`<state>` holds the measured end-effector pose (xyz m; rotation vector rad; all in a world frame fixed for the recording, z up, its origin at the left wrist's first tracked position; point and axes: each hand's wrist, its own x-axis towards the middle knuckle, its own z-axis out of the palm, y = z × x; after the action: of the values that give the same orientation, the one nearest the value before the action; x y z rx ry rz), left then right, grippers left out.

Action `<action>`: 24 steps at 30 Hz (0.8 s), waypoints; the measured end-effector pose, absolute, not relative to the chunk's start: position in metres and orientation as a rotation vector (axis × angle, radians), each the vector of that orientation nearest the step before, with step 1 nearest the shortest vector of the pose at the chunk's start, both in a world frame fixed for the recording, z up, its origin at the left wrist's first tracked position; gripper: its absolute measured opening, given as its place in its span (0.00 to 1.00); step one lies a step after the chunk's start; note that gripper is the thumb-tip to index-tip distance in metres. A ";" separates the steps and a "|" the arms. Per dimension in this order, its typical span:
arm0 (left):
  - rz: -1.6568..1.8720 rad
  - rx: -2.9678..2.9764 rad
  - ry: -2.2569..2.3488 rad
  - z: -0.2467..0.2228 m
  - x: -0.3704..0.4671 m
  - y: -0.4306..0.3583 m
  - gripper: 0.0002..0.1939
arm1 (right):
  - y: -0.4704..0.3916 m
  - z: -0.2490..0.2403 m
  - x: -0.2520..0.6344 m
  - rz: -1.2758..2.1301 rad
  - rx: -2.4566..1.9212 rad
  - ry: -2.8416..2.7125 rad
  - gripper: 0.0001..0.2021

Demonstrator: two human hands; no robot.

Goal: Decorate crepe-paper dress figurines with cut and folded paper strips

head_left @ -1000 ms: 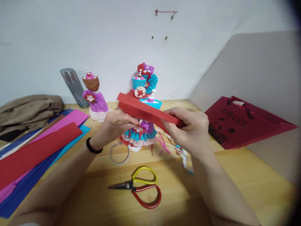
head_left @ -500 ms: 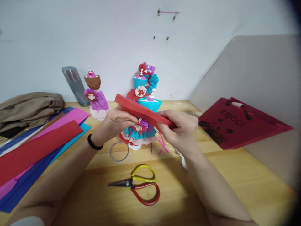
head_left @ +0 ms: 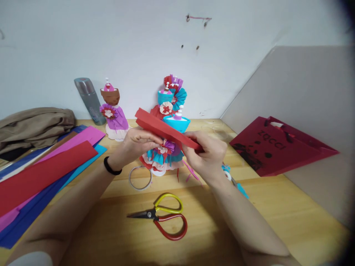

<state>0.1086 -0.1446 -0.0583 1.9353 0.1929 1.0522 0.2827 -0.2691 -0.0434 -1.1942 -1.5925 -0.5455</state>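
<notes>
A folded strip of red crepe paper point(head_left: 163, 126) slants down to the right between my hands. My left hand point(head_left: 140, 143) is closed, its fingertips pressed together along the strip's lower edge. At the strip's right end, my right hand point(head_left: 206, 153) grips it between thumb and fingers. Directly behind the paper stands a small dress form point(head_left: 177, 122) with a turquoise top and a ruffled skirt, partly hidden. A flower with purple and red petals shows on its skirt near my left fingertips. Below my hands lie scissors point(head_left: 166, 216) with one yellow and one red handle.
A roll of tape point(head_left: 140, 178) lies left of centre. Paper sheets point(head_left: 50, 173) and a brown cloth point(head_left: 36, 127) are at left. Another dressed form point(head_left: 116, 116) stands beside a grey bottle point(head_left: 90, 99). More decorated forms stand behind. A red bag point(head_left: 280, 147) leans at right.
My right hand has shifted slightly left along with the strip's right end. Blue scraps beside my right forearm have come into view. My left hand stays in nearly the same place.
</notes>
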 end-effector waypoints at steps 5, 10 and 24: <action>1.088 1.953 0.176 -0.061 0.109 -0.142 0.01 | -0.266 -0.053 0.277 -0.611 -1.241 -1.590 0.07; 1.069 1.982 0.141 -0.061 0.108 -0.140 0.01 | -0.265 -0.056 0.276 -0.530 -1.243 -1.565 0.06; 1.085 2.004 -0.015 -0.058 0.109 -0.138 0.04 | -0.274 -0.068 0.281 -0.505 -1.229 -1.402 0.06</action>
<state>0.1089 -0.1382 -0.0583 2.0042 -0.0154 1.0848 0.2806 -0.2738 -0.0679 -1.2294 -1.4019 -0.5047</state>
